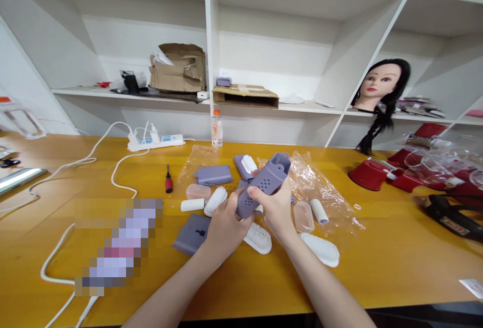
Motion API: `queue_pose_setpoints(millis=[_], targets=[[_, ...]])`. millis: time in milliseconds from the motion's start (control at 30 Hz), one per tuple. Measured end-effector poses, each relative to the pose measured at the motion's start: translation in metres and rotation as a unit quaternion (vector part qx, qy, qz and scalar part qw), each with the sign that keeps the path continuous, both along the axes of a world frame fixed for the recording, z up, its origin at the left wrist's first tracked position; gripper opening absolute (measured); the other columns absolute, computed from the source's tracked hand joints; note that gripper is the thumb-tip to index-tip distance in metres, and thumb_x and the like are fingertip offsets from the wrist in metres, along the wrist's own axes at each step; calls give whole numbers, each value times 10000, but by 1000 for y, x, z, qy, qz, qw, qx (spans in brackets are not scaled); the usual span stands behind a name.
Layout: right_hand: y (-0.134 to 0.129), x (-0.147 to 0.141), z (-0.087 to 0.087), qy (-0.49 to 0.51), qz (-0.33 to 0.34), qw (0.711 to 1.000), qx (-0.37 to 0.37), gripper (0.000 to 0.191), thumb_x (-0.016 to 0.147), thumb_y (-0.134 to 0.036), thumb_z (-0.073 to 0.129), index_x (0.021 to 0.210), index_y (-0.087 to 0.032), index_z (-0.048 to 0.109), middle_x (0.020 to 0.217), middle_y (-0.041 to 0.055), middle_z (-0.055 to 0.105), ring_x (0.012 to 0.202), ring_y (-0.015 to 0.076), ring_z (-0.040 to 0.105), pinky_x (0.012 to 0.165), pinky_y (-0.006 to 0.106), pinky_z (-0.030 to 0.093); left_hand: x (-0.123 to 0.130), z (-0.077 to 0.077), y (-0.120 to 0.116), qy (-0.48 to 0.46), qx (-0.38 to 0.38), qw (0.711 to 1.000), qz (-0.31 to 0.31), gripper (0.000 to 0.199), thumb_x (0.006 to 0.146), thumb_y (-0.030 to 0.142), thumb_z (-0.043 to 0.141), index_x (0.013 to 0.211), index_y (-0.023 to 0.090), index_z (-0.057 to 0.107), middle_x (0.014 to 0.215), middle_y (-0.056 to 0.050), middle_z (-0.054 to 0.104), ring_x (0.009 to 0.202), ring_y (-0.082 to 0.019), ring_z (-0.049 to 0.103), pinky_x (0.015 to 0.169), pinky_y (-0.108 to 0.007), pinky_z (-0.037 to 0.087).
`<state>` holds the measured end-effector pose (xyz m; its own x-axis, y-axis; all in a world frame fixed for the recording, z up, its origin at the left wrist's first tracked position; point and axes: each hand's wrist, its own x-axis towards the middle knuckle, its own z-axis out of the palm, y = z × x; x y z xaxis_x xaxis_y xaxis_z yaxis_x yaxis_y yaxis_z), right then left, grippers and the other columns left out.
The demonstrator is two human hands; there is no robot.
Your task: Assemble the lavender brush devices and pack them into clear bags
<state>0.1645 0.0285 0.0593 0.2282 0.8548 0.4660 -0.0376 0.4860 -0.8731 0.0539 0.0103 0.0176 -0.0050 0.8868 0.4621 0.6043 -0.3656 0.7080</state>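
Red-handled screwdriver (168, 181) is seen at left, translucent pink tub (198, 192) just beside it, contents not made out; purple perforated plastic case (264, 185) is clamped in mid-air betw. L hand (226, 230) and R hand (277, 211), fingers wrapped round it, white brush (257, 238) below; clear plastic bag (320, 192) is spread to R; mannequin head (381, 86) is shelved far R.

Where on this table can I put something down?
Bare table lies right of the plastic bag, before the red cup, and left of the red screwdriver, by the white cord. Crowded: around the left hand and right hand on the purple case, among white brushes.
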Motion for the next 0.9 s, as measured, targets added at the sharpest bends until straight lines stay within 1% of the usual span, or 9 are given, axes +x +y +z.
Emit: queue_pose_setpoints(millis=[133,233,300,400,500,600,733,833,900], targets=[[-4,9,3,-75,80,993,48,718,565,-287,763,1183,-240,401,1113,72,580,924,226,599,836,396,466,-5,7,2,-88,-17,987,-130,645,618,286,699,1200,215,429,1145,-76,600,1023,-231,574,860,-356,445],[-10,10,-5,-110,129,982,82,662,566,-319,758,1145,-226,451,1095,78,594,1006,253,573,905,420,429,-7,7,4,-101,2,980,-173,733,568,258,722,1228,205,406,1198,-104,549,1060,-257,537,874,-379,431],[-14,6,-11,-105,123,984,74,538,597,-357,729,1073,-224,515,1031,67,625,1021,256,567,923,426,417,-6,5,5,-86,27,982,-163,681,569,231,702,1193,188,432,1127,-108,560,1016,-263,538,856,-396,429],[-17,-2,-16,-84,93,992,9,371,616,-367,711,930,-215,583,906,50,663,895,238,613,860,404,464,-3,4,4,-55,55,992,-98,531,592,166,622,1100,174,465,1010,-94,563,938,-257,533,807,-403,431],[-20,-6,-12,-79,65,994,-28,285,599,-326,722,821,-195,602,835,46,679,795,222,632,798,381,498,-1,7,2,-33,59,995,-69,472,584,127,572,1039,180,460,958,-78,548,897,-251,524,777,-394,431],[-21,-4,-4,-53,54,997,-20,212,608,-305,696,753,-190,593,799,44,681,800,225,636,767,374,510,-1,11,0,-24,57,996,-65,490,567,110,558,1037,188,443,946,-66,543,884,-247,525,772,-384,430],[-22,-4,1,-50,52,997,-22,224,580,-298,702,733,-197,574,775,36,673,757,224,637,728,384,523,-3,12,1,-27,56,996,-71,486,566,126,565,1035,186,451,944,-65,545,878,-242,531,766,-372,429],[-22,-6,-1,-72,24,997,-10,324,541,-287,722,817,-207,571,837,45,673,800,235,636,784,416,513,-5,10,1,-39,62,992,-98,481,584,172,583,1048,180,456,1006,-86,552,932,-251,530,791,-378,424],[-21,-6,-4,-91,18,996,2,371,532,-290,727,858,-212,569,888,56,668,859,248,629,843,436,491,-6,10,1,-42,67,992,-100,477,605,186,574,1065,174,451,1042,-102,550,969,-258,524,809,-383,417]])
